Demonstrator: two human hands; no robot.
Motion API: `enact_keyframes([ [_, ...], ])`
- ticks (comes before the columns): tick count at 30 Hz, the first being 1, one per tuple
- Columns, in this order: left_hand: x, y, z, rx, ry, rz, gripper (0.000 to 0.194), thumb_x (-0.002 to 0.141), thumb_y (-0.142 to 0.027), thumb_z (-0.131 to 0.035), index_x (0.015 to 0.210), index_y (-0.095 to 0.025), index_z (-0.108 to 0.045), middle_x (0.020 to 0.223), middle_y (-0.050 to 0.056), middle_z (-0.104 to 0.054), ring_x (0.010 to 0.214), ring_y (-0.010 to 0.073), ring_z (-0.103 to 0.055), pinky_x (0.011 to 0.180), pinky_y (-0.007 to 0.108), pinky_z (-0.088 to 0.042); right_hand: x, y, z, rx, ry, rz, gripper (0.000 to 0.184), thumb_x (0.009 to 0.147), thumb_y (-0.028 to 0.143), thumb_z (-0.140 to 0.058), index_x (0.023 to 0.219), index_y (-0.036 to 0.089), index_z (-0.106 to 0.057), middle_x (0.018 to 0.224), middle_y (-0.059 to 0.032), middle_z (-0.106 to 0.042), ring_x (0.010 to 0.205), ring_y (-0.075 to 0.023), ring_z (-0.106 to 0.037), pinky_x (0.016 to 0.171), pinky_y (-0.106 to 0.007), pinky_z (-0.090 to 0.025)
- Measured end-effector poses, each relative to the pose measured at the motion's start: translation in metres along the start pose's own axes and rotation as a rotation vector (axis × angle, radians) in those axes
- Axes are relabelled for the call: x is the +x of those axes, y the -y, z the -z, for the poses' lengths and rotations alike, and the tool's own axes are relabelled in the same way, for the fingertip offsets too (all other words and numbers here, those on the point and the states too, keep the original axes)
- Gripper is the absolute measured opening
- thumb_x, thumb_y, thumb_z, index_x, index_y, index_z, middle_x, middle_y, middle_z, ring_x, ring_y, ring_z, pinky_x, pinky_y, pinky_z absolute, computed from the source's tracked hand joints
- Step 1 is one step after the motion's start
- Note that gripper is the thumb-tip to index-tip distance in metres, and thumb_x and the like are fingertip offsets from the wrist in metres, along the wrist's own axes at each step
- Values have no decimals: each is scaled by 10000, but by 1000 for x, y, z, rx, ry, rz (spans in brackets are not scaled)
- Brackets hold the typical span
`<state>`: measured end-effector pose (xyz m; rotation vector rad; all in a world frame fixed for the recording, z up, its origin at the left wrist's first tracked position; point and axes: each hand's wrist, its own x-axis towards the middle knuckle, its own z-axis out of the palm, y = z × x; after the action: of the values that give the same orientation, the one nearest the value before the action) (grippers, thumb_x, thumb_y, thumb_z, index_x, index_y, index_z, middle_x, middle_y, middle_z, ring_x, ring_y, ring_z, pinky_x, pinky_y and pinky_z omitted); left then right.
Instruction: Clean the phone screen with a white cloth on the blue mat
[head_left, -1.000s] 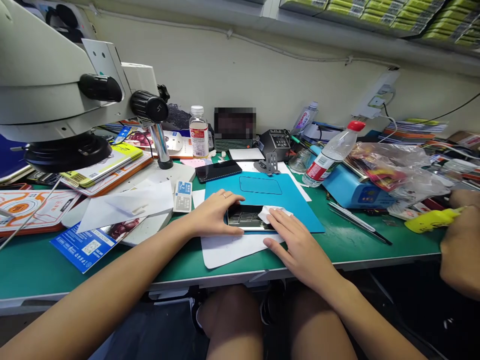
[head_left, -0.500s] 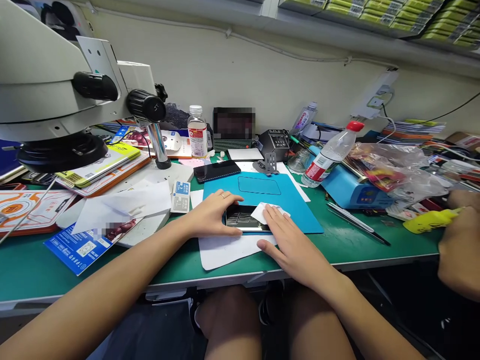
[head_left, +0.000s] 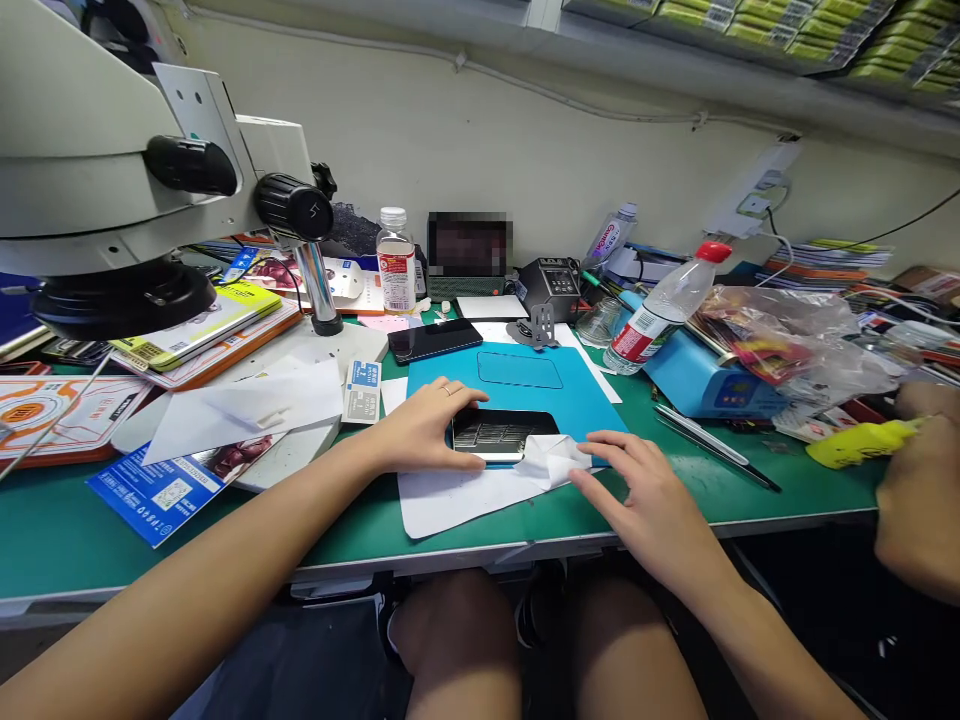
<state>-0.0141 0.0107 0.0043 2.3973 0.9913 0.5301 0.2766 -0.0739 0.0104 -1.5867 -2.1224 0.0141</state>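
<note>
A smartphone [head_left: 504,428] with a dark, reflective screen and a light edge lies on a blue mat [head_left: 592,400]. My left hand [head_left: 431,432] grips its left end, thumb along the near edge and fingers at the far edge. A crumpled white tissue [head_left: 551,462] rests over the phone's near right corner and the white paper [head_left: 450,503] below. Just right of the tissue is my right hand [head_left: 649,490], fingers apart, thumb and fingertips at the tissue's edge; whether they touch it is hard to tell.
A microscope [head_left: 97,180] overhangs the left side. Behind the mat lie a dark phone [head_left: 436,341] and a bottle [head_left: 396,262]. To the right are a red-capped bottle [head_left: 667,310], tweezers [head_left: 716,445] and another person's hand [head_left: 919,500] with a yellow bottle [head_left: 862,442].
My right hand has moved right and nearer to me, off the phone, and its fingers have spread. The tissue has shifted toward me, uncovering more screen. My left hand stays put.
</note>
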Motion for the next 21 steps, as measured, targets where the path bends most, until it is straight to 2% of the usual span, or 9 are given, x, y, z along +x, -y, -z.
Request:
enact_keyframes([
  [4, 0, 1, -1, 9, -8, 2, 689, 762, -512, -763, 1337, -225, -514, 1245, 104, -618, 1153, 318, -523, 973, 471, -442, -1, 7, -1, 55, 102, 10, 248, 945, 456, -554, 837, 263, -665, 1199, -95, -664, 1154, -315, -601, 938, -492, -531],
  [6, 0, 1, -1, 5, -12, -5, 678, 763, -514, -759, 1329, -227, -521, 1234, 107, -623, 1144, 321, -528, 965, 474, -446, -4, 10, -2, 86, 113, 15, 231, 942, 429, -563, 798, 261, -629, 1183, -86, -657, 1126, -301, -611, 931, -469, -530],
  [9, 0, 0, 0, -6, -14, -5, 661, 766, -502, -758, 1324, -235, -523, 1238, 107, -620, 1158, 324, -524, 966, 474, -447, -7, 11, -2, 131, 119, -27, 165, 937, 410, -579, 990, 264, -637, 1101, -74, -649, 963, -255, -649, 826, -402, -556],
  [11, 0, 0, 0, 1, -8, 6, 657, 766, -495, -762, 1320, -235, -524, 1238, 106, -618, 1164, 327, -521, 971, 473, -445, -8, 9, -3, 150, 128, -63, 301, 943, 415, -576, 1202, 261, -596, 999, -52, -644, 829, -223, -642, 744, -371, -554],
  [13, 0, 0, 0, 6, -4, 10, 662, 767, -495, -764, 1322, -228, -523, 1240, 107, -616, 1166, 327, -520, 970, 469, -447, -7, 9, -3, 167, 148, -71, 360, 946, 420, -574, 1265, 254, -576, 894, -26, -629, 751, -209, -621, 702, -361, -540],
  [16, 0, 1, 0, 6, -7, -6, 668, 771, -501, -765, 1326, -223, -518, 1261, 110, -611, 1186, 321, -512, 986, 466, -441, -5, 11, -2, 198, 215, -43, 197, 964, 406, -544, 1006, 255, -663, 812, -15, -614, 738, -205, -621, 692, -353, -524],
  [18, 0, 1, 0, 8, -12, -14, 668, 770, -505, -765, 1326, -228, -518, 1262, 108, -613, 1188, 321, -510, 988, 467, -440, -3, 11, 0, 206, 239, -31, 226, 975, 396, -524, 863, 253, -657, 832, -25, -633, 774, -208, -636, 698, -349, -523],
  [21, 1, 1, 0, 13, -10, -9, 671, 767, -507, -769, 1325, -229, -519, 1257, 107, -615, 1180, 322, -510, 977, 467, -445, 1, 9, 2, 178, 151, -77, 200, 963, 408, -550, 955, 247, -669, 895, -42, -674, 809, -219, -654, 673, -348, -538],
])
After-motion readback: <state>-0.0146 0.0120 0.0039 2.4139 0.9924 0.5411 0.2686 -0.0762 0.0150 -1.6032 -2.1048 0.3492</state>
